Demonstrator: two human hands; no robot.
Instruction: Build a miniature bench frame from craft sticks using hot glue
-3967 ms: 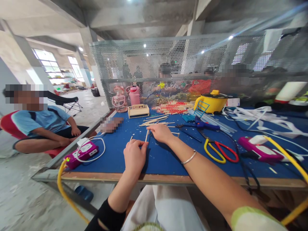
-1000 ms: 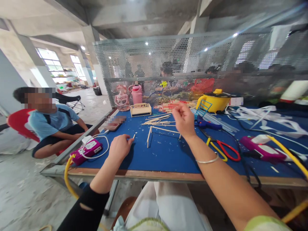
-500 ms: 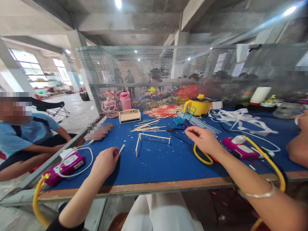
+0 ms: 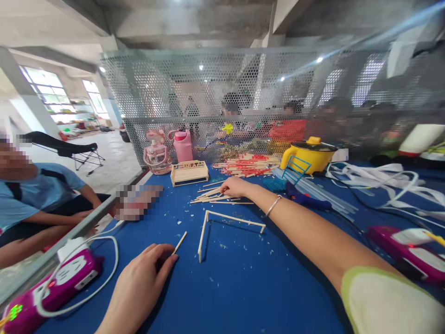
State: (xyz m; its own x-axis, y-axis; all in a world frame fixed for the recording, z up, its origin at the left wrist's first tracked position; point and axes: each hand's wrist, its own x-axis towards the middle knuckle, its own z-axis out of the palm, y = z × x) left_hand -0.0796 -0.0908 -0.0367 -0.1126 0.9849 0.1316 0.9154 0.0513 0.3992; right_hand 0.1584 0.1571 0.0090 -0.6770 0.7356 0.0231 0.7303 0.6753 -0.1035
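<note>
Low at the left, my left hand point(image 4: 144, 276) pinches a short wooden stick point(image 4: 180, 242) between thumb and forefinger, its free end pointing up and away. My right hand point(image 4: 235, 186) reaches over the loose pile of wooden sticks point(image 4: 205, 199), fingers closed on a stick there; the fingertips are partly hidden. Between and below the hands stands an angled frame of joined sticks point(image 4: 236, 216), with a long side, a second side towards me and a short leg at the right end. Behind the pile sits a small finished-looking wooden rack point(image 4: 189, 173).
A purple power strip point(image 4: 69, 278) with a white cable lies left. Two pink bottles point(image 4: 183, 146), red-tipped sticks point(image 4: 245, 164), a yellow pot point(image 4: 309, 155) and a blue glue gun point(image 4: 308, 198) stand or lie farther back. A perforated metal screen point(image 4: 194, 83) closes the rear. A person point(image 4: 45, 199) sits left.
My right hand has gone from the stick frame to the right, past the pliers, then back left to the stick pile. My left hand keeps the short stick. The view has shifted closer.
</note>
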